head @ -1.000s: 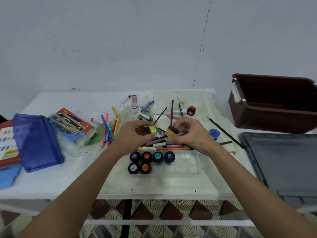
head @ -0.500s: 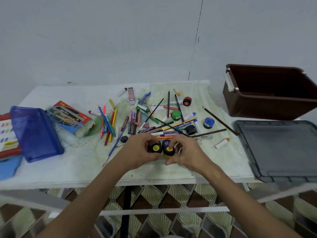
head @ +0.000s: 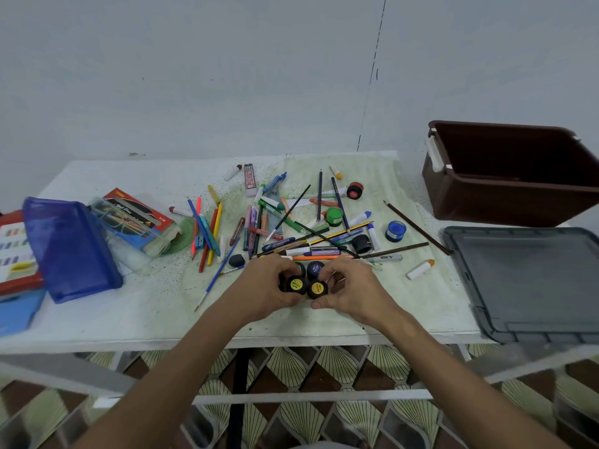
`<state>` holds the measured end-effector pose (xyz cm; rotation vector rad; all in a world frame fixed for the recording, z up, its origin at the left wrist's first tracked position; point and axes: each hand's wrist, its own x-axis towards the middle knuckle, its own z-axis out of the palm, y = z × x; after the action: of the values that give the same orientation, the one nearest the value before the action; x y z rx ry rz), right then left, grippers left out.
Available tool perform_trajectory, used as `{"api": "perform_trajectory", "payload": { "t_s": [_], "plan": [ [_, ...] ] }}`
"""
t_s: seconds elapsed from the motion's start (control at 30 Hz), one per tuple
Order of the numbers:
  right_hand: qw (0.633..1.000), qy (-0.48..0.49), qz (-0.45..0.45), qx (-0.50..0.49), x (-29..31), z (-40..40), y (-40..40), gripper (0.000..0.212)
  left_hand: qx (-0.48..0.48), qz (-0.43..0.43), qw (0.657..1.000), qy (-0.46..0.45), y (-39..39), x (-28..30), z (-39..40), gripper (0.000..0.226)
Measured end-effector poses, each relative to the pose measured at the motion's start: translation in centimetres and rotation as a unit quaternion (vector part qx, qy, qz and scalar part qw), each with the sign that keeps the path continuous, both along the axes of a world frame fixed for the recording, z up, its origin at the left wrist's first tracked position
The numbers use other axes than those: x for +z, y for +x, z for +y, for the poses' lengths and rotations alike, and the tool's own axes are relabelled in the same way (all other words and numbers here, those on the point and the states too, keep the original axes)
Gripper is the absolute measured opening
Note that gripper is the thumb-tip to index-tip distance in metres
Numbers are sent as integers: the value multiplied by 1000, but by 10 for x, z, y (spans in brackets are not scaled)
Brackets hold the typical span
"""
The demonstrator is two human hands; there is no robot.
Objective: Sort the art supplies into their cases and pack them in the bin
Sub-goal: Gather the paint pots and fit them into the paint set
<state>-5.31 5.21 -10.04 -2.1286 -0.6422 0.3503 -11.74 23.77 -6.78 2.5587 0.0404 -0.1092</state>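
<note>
Far left, at the white table [head: 97,322] edge: translucent blue plastic pencil case [head: 69,249]. Mid-table: loose scatter of coloured pencils, pens and brushes [head: 291,222]. Near the front edge: left hand [head: 262,290] curled round a yellow-labelled black paint pot [head: 295,284]; right hand [head: 351,288] pinching its touching twin [head: 317,288]. Bare tabletop beside both wrists. Right: brown plastic bin [head: 505,202], grey lid [head: 531,280] in front of it.

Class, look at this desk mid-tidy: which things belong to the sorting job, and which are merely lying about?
Belongs to the job:
left hand and right hand, each holding a yellow-lidded paint pot
loose pencils and brushes
blue case
brown bin

Merely about:
grey lid
white table
patterned floor
</note>
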Motion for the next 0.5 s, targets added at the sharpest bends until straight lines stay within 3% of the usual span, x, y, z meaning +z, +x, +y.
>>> {"api": "perform_trajectory", "payload": {
  "t_s": [0.2,0.33,0.5],
  "plan": [
    [998,44,40,-12,-5,-6,0,35,8,0,1000,-7,-1,-4,5,48],
    [999,9,51,3,-3,-7,2,26,-1,11,1000,6,0,-6,7,40],
    [998,-10,62,-21,-5,-6,4,29,-13,19,1000,11,2,-4,7,38]
  ]
}}
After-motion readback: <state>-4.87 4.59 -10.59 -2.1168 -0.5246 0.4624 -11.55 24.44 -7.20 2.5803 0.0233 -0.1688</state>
